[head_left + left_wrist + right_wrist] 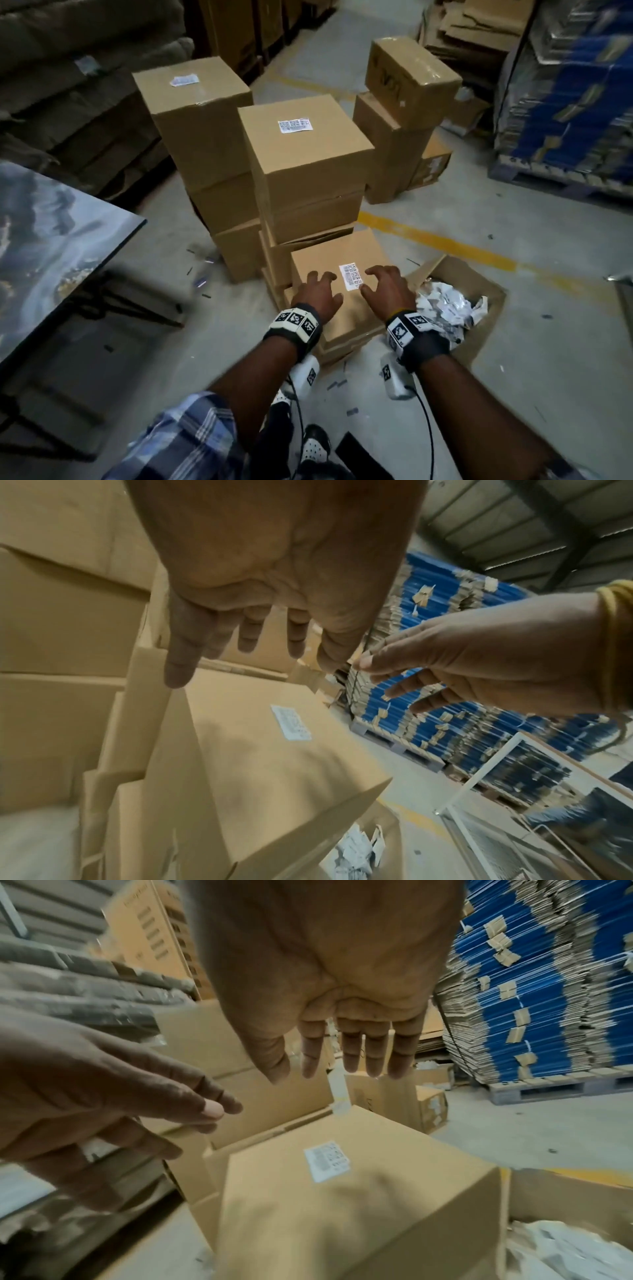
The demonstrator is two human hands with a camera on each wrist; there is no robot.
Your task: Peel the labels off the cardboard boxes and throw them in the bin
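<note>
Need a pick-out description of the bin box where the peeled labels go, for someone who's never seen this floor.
Start at the tall stacks of sealed cardboard boxes mid-floor. Right of the low box under both hands, on the concrete beside the yellow line, sits the bin box. It is the only carton with its top open, full of crumpled white label scraps.

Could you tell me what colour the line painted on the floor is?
Yellow line, clearest in the head view.

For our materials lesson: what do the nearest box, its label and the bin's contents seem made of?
Nearest box: matt brown cardboard, going by its folded edges. Label: white paper, probably adhesive, printed with barcodes. Bin: an open cardboard box; its crumpled white scraps look like paper, some slightly glossy.
</note>
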